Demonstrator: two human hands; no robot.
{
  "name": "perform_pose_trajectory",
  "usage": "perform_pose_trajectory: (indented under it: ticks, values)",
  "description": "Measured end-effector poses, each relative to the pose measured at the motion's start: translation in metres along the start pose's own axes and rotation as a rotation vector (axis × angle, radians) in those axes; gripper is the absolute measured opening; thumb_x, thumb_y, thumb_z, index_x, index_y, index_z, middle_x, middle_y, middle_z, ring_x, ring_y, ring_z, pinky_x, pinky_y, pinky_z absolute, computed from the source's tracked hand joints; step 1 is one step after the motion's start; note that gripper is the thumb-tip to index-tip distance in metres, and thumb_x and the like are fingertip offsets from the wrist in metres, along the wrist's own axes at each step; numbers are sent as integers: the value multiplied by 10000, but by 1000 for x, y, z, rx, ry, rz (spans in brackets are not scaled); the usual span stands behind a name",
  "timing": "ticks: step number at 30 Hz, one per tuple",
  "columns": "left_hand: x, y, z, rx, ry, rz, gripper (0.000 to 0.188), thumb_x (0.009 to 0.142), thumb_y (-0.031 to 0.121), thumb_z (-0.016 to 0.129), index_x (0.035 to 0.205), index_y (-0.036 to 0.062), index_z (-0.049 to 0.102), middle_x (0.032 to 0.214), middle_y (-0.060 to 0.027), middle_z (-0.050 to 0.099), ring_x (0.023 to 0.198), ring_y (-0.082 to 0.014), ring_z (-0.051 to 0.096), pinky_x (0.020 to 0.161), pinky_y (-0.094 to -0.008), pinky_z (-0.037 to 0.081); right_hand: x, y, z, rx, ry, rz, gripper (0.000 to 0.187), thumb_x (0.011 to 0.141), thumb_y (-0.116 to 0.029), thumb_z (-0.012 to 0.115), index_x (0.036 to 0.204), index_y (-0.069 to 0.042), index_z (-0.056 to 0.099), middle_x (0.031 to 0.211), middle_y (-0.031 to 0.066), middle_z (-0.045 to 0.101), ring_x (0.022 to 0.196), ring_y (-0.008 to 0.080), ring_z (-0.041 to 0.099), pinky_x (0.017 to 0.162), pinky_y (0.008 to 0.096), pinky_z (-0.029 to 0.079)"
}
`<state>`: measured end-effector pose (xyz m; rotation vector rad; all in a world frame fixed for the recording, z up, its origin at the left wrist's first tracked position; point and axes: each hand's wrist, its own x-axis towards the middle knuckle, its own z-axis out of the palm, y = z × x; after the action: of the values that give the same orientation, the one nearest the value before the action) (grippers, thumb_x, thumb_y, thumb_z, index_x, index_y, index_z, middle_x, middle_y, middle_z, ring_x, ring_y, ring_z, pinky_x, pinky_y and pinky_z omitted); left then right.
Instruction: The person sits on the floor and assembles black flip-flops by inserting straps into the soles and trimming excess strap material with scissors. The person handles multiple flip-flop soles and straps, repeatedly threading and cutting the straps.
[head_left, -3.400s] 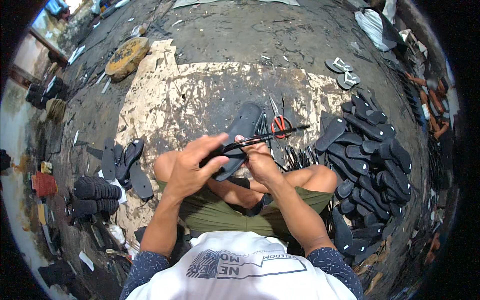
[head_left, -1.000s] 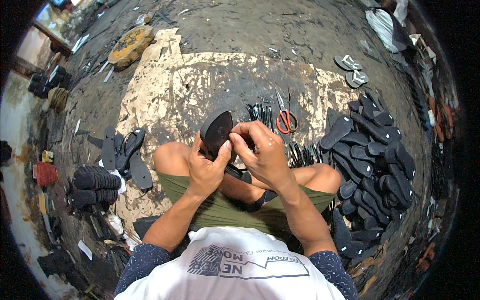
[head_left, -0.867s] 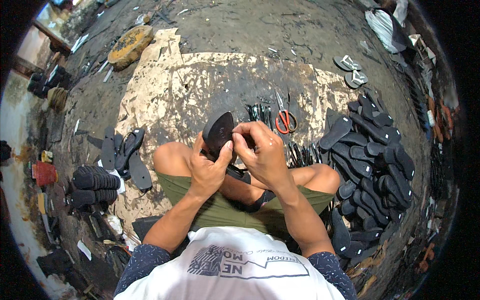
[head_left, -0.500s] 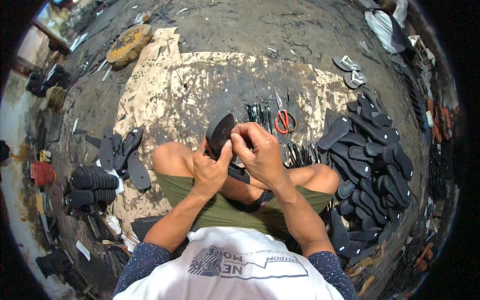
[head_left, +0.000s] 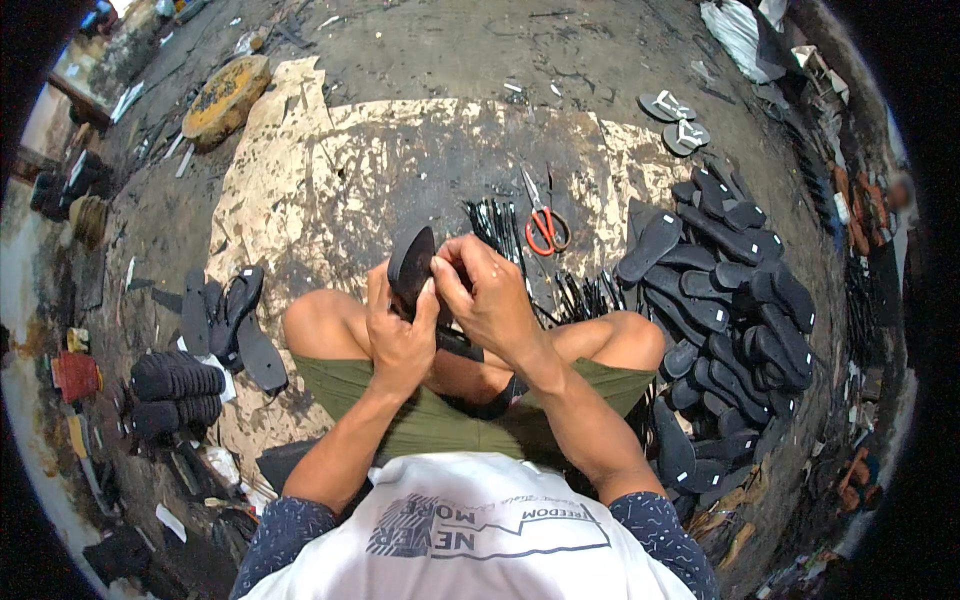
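Over my crossed legs, my left hand (head_left: 400, 345) is closed round a black sandal sole (head_left: 411, 264), held tilted up on its edge. The fingers of my right hand (head_left: 492, 298) are pinched together against the sole's right edge. Whatever they grip there is too small and dark to make out. Just beyond the right hand lie a row of thin black straps (head_left: 494, 225) and scissors with red handles (head_left: 545, 232). More black straps (head_left: 585, 298) lie by my right knee.
To the right is a large heap of black soles (head_left: 740, 310), with a pair of grey flip-flops (head_left: 684, 137) beyond it. At left are several loose black sandals (head_left: 240, 318) and stacked soles (head_left: 172, 385). A round yellowish block (head_left: 227, 100) stands far left, near stained paper sheeting (head_left: 270, 190).
The whole view has shifted slightly, so things appear a little further left. Both hands keep their hold at the sole, with only a slight change in its tilt.
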<state>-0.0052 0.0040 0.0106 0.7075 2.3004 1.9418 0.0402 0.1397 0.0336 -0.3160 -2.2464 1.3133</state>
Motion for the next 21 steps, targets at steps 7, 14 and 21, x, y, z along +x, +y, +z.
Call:
perform_pose_trajectory:
  ticks: [7,14,21]
  values:
    - [15,-18,-16,-193,-38,-357,298,1006,133,660,1247,-34,607,987,-110,748,896,-153,689,781,-306,575,-7,20,-18,357,-223,278,168,973,-176,702,1012,-16,669,866,59,700,758,181,653,692,319,521]
    - [39,5,-51,-778,-74,-499,326,992,97,601,1260,-76,536,1191,-222,686,1069,-312,716,819,-452,657,33,229,-54,-100,193,483,441,1019,-405,612,886,2,719,816,113,694,786,227,641,734,408,510]
    - [40,28,-73,-793,-100,-498,361,975,78,620,1296,-62,535,1208,-229,684,1081,-324,717,896,-458,632,8,307,-30,-354,43,483,309,880,-211,719,1046,39,643,839,152,688,684,322,665,603,417,533]
